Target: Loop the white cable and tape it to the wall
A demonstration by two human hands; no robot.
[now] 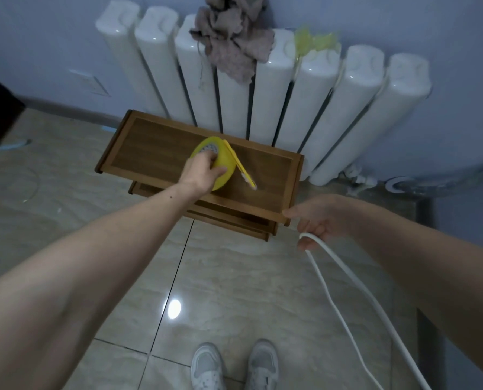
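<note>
My left hand (202, 171) grips a roll of yellow tape (219, 159) above the top of a low wooden shelf (150, 147). A loose strip of tape hangs from the roll down toward the shelf top. My right hand (323, 218) holds a folded bend of the white cable (344, 291) just past the shelf's front right corner. Both strands of the cable run down to the floor at the lower right. The pale blue wall (37, 46) rises behind the shelf.
A white column radiator (263, 88) stands against the wall behind the shelf, with a grey-pink rag (232, 43) and a bit of yellow-green plastic (316, 40) on top. A wall socket (91, 83) sits left of it. My two white shoes (234, 367) stand on the glossy tiled floor.
</note>
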